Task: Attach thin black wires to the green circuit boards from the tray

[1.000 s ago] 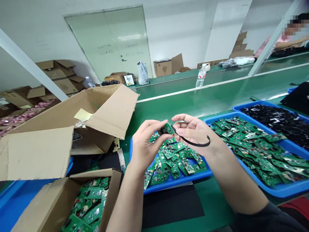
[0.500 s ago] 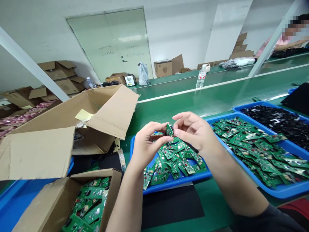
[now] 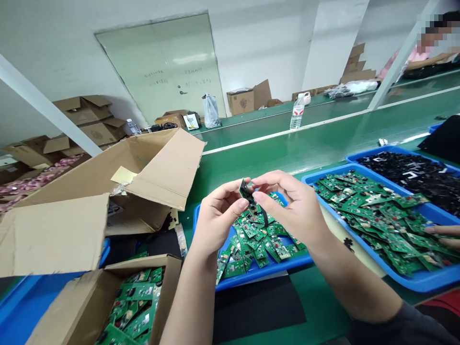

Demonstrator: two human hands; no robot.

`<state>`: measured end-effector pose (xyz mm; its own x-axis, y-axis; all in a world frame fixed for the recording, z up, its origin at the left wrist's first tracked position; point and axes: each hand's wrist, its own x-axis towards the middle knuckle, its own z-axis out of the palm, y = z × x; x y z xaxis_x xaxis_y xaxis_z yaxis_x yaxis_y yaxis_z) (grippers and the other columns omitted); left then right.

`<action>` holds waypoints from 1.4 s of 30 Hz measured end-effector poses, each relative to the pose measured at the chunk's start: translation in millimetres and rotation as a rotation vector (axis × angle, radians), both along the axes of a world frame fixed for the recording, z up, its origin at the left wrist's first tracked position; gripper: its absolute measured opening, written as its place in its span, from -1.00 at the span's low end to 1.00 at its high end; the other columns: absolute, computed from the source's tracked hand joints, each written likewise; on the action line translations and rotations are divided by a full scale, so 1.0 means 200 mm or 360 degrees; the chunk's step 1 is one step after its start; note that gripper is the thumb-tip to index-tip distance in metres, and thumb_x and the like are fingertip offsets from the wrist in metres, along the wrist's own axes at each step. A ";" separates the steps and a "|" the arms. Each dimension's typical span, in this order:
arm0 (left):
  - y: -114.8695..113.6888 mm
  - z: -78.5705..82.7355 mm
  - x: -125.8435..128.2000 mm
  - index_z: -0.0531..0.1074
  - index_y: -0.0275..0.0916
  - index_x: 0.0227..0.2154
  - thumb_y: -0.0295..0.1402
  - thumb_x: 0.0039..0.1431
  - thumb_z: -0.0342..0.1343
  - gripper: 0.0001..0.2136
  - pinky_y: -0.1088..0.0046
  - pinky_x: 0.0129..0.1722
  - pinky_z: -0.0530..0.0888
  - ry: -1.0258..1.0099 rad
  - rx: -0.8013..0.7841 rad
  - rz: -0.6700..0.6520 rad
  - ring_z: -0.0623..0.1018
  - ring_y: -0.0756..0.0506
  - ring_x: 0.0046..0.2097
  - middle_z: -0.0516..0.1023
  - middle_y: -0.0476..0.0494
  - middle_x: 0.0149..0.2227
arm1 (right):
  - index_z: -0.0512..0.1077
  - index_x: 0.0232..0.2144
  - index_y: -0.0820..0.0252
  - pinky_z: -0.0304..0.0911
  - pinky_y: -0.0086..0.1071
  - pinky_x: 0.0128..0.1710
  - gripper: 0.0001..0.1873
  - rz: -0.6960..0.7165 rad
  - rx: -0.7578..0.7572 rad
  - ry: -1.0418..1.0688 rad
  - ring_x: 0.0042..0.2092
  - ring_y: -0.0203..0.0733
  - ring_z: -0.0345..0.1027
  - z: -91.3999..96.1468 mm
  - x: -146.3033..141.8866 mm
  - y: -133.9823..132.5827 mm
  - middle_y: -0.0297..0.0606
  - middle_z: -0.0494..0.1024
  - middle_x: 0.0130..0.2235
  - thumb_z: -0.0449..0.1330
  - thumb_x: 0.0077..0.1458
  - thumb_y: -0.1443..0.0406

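My left hand (image 3: 223,207) is closed on a small green circuit board (image 3: 243,185), pinching it between thumb and fingers, with the board tilted up on edge. Black parts show on the board's near face. My right hand (image 3: 293,203) meets it from the right, thumb and index finger pinched at the board's edge. From under the right thumb a narrow black strip (image 3: 265,218) hangs down; its upper end is hidden by the fingers. Below both hands lies a blue tray (image 3: 251,277) heaped with green circuit boards (image 3: 264,239).
Another blue tray (image 3: 406,283) of boards stands to the right, with a co-worker's hand (image 3: 445,234) at its edge. Behind it is a tray of black pieces (image 3: 406,175). Cardboard boxes (image 3: 53,235) crowd the left; one holds boards. A water bottle (image 3: 296,114) stands farther back.
The board has turned and shifted slightly left, now showing black parts. My right fingers have moved left against it. The black strip now shows, and a co-worker's hand has appeared at the right tray.
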<state>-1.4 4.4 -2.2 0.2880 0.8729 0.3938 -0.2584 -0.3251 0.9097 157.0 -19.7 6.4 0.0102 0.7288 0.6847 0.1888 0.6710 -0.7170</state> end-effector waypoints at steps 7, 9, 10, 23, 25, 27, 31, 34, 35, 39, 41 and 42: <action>-0.01 0.01 0.02 0.53 -0.16 -0.15 -0.23 0.00 0.31 -0.68 0.42 -0.27 0.53 0.0029 -0.0060 -0.0021 0.55 -0.05 -0.25 0.58 -0.18 -0.17 | 0.41 -0.39 0.08 0.33 -0.24 -0.18 -0.90 -0.0253 0.0302 -0.0252 -0.20 -0.15 0.41 0.00 -0.02 0.01 -0.25 0.50 -0.32 0.16 0.13 0.39; -0.01 0.01 0.02 0.53 -0.15 -0.17 -0.23 -0.02 0.32 -0.68 0.46 -0.31 0.52 0.0007 -0.0075 -0.0015 0.54 -0.04 -0.28 0.58 -0.17 -0.18 | 0.39 -0.40 0.08 0.33 -0.23 -0.18 -0.88 -0.0242 0.0319 -0.0256 -0.20 -0.14 0.40 -0.01 -0.03 0.01 -0.26 0.49 -0.33 0.14 0.13 0.40; -0.02 0.02 0.02 0.53 -0.15 -0.17 -0.23 -0.02 0.32 -0.68 0.47 -0.33 0.52 0.0003 -0.0088 -0.0024 0.53 -0.03 -0.29 0.58 -0.16 -0.20 | 0.38 -0.40 0.08 0.32 -0.23 -0.17 -0.88 -0.0234 0.0320 -0.0254 -0.19 -0.14 0.40 -0.01 -0.03 0.01 -0.26 0.48 -0.33 0.13 0.13 0.40; -0.02 0.01 0.04 0.54 -0.10 -0.13 -0.24 0.04 0.28 -0.70 0.44 -0.34 0.51 0.0032 -0.0146 -0.0169 0.52 -0.02 -0.37 0.56 -0.07 -0.38 | 0.30 -0.47 0.12 0.29 -0.33 -0.24 -0.85 -0.0198 0.0197 -0.0256 -0.22 -0.16 0.42 0.01 0.00 0.00 -0.30 0.44 -0.41 0.13 0.10 0.43; -0.02 0.01 0.04 0.54 -0.12 -0.13 -0.24 0.03 0.29 -0.70 0.42 -0.32 0.51 0.0026 -0.0154 -0.0200 0.53 -0.04 -0.35 0.58 -0.12 -0.32 | 0.30 -0.48 0.12 0.29 -0.35 -0.27 -0.84 -0.0211 0.0197 -0.0256 -0.25 -0.17 0.42 0.02 0.01 0.01 -0.31 0.44 -0.43 0.13 0.09 0.44; -0.03 0.01 0.04 0.55 -0.13 -0.14 -0.24 0.04 0.29 -0.70 0.42 -0.30 0.50 0.0008 -0.0185 -0.0229 0.53 -0.06 -0.31 0.59 -0.15 -0.27 | 0.30 -0.47 0.13 0.29 -0.37 -0.29 -0.85 -0.0243 0.0204 -0.0275 -0.29 -0.20 0.42 0.01 0.01 0.01 -0.32 0.46 -0.43 0.13 0.09 0.44; -0.04 0.02 0.05 0.55 -0.15 -0.13 -0.25 0.04 0.28 -0.70 0.47 -0.31 0.47 -0.0029 -0.0241 -0.0213 0.52 -0.05 -0.28 0.59 -0.16 -0.25 | 0.35 -0.42 0.18 0.29 -0.42 -0.33 -0.91 -0.0322 0.0248 -0.0335 -0.34 -0.26 0.41 0.01 0.01 0.01 -0.31 0.51 -0.40 0.14 0.11 0.43; -0.03 0.01 0.05 0.55 -0.14 -0.13 -0.26 0.04 0.28 -0.71 0.49 -0.32 0.46 -0.0052 -0.0238 -0.0244 0.52 -0.04 -0.29 0.60 -0.16 -0.25 | 0.36 -0.40 0.21 0.29 -0.45 -0.34 -0.92 -0.0363 0.0302 -0.0379 -0.36 -0.29 0.41 0.00 0.02 0.01 -0.31 0.52 -0.41 0.15 0.13 0.44; -0.03 0.01 0.04 0.56 -0.14 -0.14 -0.27 0.05 0.28 -0.72 0.49 -0.32 0.46 -0.0052 -0.0224 -0.0256 0.52 -0.04 -0.29 0.60 -0.15 -0.25 | 0.37 -0.39 0.21 0.29 -0.46 -0.34 -0.92 -0.0371 0.0318 -0.0389 -0.36 -0.30 0.41 0.00 0.02 0.01 -0.31 0.52 -0.41 0.15 0.13 0.44; -0.03 0.02 0.04 0.57 -0.16 -0.16 -0.30 0.08 0.26 -0.76 0.50 -0.32 0.48 -0.0047 -0.0191 -0.0272 0.53 -0.04 -0.29 0.60 -0.17 -0.22 | 0.38 -0.38 0.19 0.29 -0.47 -0.33 -0.91 -0.0393 0.0391 -0.0428 -0.35 -0.30 0.41 0.00 0.03 0.02 -0.32 0.53 -0.40 0.15 0.17 0.42; -0.03 0.02 0.03 0.56 -0.16 -0.15 -0.30 0.09 0.25 -0.75 0.49 -0.32 0.50 -0.0076 -0.0232 -0.0303 0.55 -0.04 -0.30 0.60 -0.17 -0.22 | 0.39 -0.38 0.20 0.29 -0.47 -0.32 -0.91 -0.0362 0.0412 -0.0435 -0.35 -0.31 0.41 0.01 0.04 0.03 -0.32 0.53 -0.39 0.15 0.17 0.44; -0.03 0.03 0.03 0.56 -0.15 -0.13 -0.31 0.09 0.25 -0.74 0.48 -0.32 0.51 -0.0095 -0.0264 -0.0319 0.56 -0.04 -0.30 0.61 -0.17 -0.23 | 0.40 -0.37 0.21 0.29 -0.47 -0.32 -0.90 -0.0329 0.0412 -0.0432 -0.35 -0.31 0.41 0.01 0.05 0.03 -0.32 0.53 -0.39 0.14 0.17 0.45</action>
